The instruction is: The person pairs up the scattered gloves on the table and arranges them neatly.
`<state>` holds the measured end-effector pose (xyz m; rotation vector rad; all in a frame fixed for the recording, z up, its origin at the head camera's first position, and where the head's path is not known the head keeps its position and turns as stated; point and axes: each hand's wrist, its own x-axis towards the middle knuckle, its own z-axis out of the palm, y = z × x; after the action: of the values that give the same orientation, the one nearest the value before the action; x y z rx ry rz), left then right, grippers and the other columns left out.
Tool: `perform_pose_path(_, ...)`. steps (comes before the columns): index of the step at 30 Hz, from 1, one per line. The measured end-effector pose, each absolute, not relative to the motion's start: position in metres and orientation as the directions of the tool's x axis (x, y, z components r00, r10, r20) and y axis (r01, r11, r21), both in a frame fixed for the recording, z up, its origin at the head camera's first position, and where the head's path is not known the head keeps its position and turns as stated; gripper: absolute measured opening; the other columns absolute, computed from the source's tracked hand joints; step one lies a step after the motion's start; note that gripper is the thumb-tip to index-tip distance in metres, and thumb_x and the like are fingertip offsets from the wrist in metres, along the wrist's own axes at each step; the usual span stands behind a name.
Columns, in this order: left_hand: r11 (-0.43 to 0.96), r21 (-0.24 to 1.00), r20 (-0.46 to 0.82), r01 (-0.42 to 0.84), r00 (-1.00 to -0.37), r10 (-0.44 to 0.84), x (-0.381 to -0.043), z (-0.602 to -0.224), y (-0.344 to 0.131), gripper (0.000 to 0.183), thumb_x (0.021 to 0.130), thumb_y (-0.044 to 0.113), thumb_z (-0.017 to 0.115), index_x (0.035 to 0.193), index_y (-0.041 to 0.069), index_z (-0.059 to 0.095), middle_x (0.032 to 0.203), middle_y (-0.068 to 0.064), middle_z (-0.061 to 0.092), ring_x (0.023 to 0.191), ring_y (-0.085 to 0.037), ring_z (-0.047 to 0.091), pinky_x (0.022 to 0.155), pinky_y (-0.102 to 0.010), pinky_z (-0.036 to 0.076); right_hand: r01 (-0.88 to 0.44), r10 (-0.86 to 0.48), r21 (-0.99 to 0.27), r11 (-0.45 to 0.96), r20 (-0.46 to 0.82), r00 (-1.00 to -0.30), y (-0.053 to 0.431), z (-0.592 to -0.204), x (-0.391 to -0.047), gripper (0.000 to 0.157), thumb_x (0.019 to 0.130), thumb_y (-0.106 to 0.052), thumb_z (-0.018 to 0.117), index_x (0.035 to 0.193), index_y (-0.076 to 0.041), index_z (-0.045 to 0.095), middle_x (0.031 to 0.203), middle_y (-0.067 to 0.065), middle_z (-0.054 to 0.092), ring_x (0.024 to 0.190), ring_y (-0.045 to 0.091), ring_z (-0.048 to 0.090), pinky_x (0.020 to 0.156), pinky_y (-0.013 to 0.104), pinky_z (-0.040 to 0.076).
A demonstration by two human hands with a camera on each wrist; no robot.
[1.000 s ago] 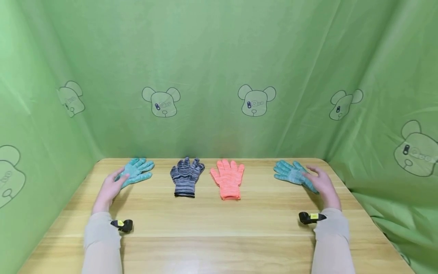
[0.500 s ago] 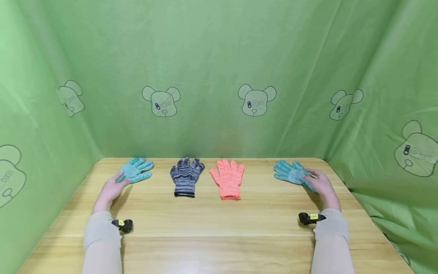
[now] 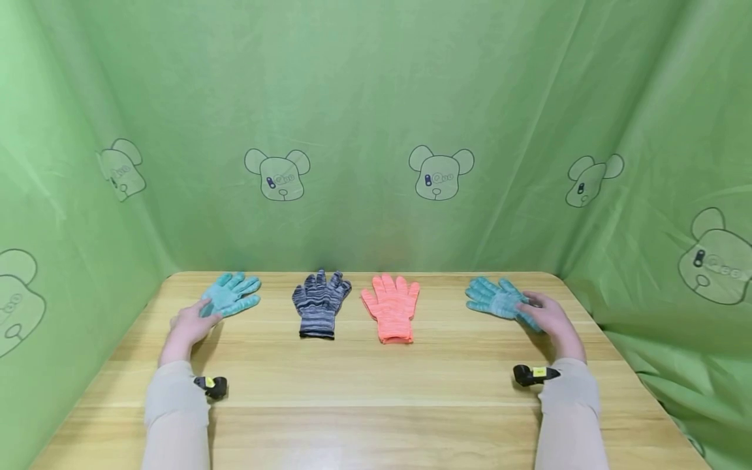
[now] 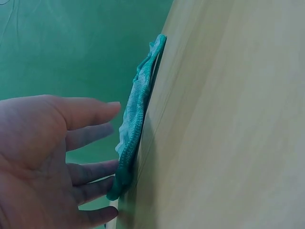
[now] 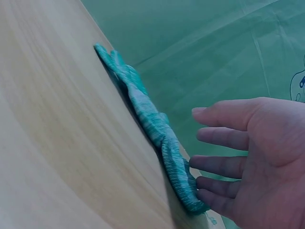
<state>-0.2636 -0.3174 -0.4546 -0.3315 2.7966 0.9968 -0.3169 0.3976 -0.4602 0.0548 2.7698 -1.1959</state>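
Note:
A teal knit glove [image 3: 232, 295] lies flat at the table's far left, its fingers toward the back edge. My left hand [image 3: 190, 324] is at its cuff; in the left wrist view the fingers are extended, some fingertips meeting the edge of the teal glove [image 4: 136, 109]. At the far right lies a second teal glove [image 3: 501, 300], fingers pointing left. My right hand [image 3: 548, 313] is over its cuff. The right wrist view shows that hand's fingers [image 5: 221, 164] extended, the lower ones at the cuff of the teal glove [image 5: 155, 129]. Neither glove is gripped.
Between the teal gloves lie a dark grey striped glove [image 3: 320, 305] and an orange-pink glove [image 3: 392, 308], both with cuffs toward me. The wooden table [image 3: 376, 391] ends at a green curtain [image 3: 358, 228] printed with bear heads, which also hangs along both sides.
Both teal gloves have shifted slightly to the left. My left thumb has dropped a little toward me, and my right fingers have lowered slightly over the cuff. The middle gloves stay put.

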Motion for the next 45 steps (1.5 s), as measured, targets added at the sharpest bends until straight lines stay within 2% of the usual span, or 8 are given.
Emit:
perform_pose_path(4,0.789,0.554,-0.21,-0.267,-0.961,-0.179,-0.263,-0.455,-0.317,0.067,0.098,0.034,0.046,0.152,0.001,0.023,0.146,-0.046,0.016,0.124,-0.063,0.024,0.102,-0.07,0.03,0.078,-0.026,-0.718,0.692,-0.132,-0.991,0.398,-0.458,-0.316,0.065,0.103,-0.029,0.046,0.149,0.01,0.023,0.149,0.041,0.022,0.134,0.058,0.025,0.11,0.067,0.027)
perform_pose_path(8,0.799,0.529,-0.207,-0.286,-0.957,-0.205,-0.261,-0.453,-0.315,0.064,0.098,0.031,0.046,0.151,0.001,0.026,0.142,-0.048,0.019,0.119,-0.061,0.028,0.095,-0.066,0.035,0.067,-0.038,-0.714,0.697,-0.129,-0.991,0.397,-0.457,-0.315,0.063,0.102,-0.028,0.047,0.148,0.009,0.025,0.149,0.04,0.023,0.134,0.058,0.025,0.109,0.067,0.027)
perform_pose_path(14,0.79,0.538,-0.148,-0.292,-0.956,-0.253,-0.258,-0.449,-0.31,0.06,0.097,0.024,0.047,0.148,-0.002,0.032,0.143,-0.043,0.026,0.124,-0.059,0.027,0.101,-0.065,0.031,0.051,-0.026,-0.705,0.708,-0.097,-0.995,0.397,-0.457,-0.315,0.055,0.1,-0.02,0.05,0.144,0.009,0.035,0.148,0.036,0.032,0.135,0.056,0.027,0.108,0.067,0.029)
perform_pose_path(18,0.794,0.564,-0.046,-0.228,-0.968,-0.245,-0.261,-0.451,-0.309,0.057,0.094,0.016,0.049,0.144,-0.009,0.035,0.145,-0.041,0.03,0.132,-0.057,0.026,0.112,-0.064,0.022,0.025,-0.031,-0.674,0.739,-0.071,-0.997,0.397,-0.458,-0.315,0.047,0.097,-0.013,0.052,0.137,0.009,0.045,0.144,0.036,0.038,0.132,0.055,0.033,0.106,0.066,0.032)
perform_pose_path(23,0.788,0.599,0.006,-0.143,-0.983,-0.183,-0.265,-0.457,-0.311,0.055,0.093,0.006,0.05,0.143,-0.011,0.035,0.146,-0.041,0.028,0.135,-0.057,0.024,0.114,-0.064,0.021,0.018,-0.053,-0.649,0.761,-0.09,-0.995,0.398,-0.459,-0.316,0.045,0.096,-0.012,0.053,0.136,0.008,0.048,0.145,0.036,0.038,0.132,0.056,0.032,0.107,0.066,0.031)
perform_pose_path(29,0.806,0.586,-0.005,-0.081,-0.995,-0.096,-0.268,-0.464,-0.315,0.059,0.089,0.001,0.051,0.144,-0.012,0.032,0.146,-0.042,0.026,0.135,-0.059,0.023,0.113,-0.066,0.02,0.025,-0.075,-0.634,0.773,-0.131,-0.989,0.397,-0.457,-0.315,0.048,0.097,-0.015,0.051,0.139,0.007,0.045,0.147,0.037,0.034,0.135,0.056,0.028,0.109,0.066,0.028)
perform_pose_path(40,0.834,0.532,-0.104,-0.145,-0.989,-0.106,-0.269,-0.464,-0.318,0.063,0.088,0.004,0.052,0.144,-0.012,0.03,0.146,-0.043,0.023,0.133,-0.06,0.022,0.112,-0.068,0.017,0.034,-0.102,-0.653,0.757,-0.169,-0.98,0.39,-0.451,-0.312,0.054,0.093,-0.012,0.056,0.141,0.009,0.041,0.148,0.037,0.032,0.136,0.056,0.026,0.109,0.066,0.027)
perform_pose_path(45,0.858,0.494,-0.116,-0.137,-0.989,-0.092,-0.267,-0.461,-0.316,0.061,0.09,0.007,0.052,0.143,-0.014,0.031,0.145,-0.044,0.025,0.133,-0.06,0.024,0.111,-0.068,0.018,-0.028,-0.143,-0.638,0.77,-0.129,-0.981,0.388,-0.452,-0.313,0.053,0.09,-0.008,0.057,0.138,0.011,0.044,0.144,0.038,0.037,0.133,0.056,0.031,0.108,0.066,0.03)
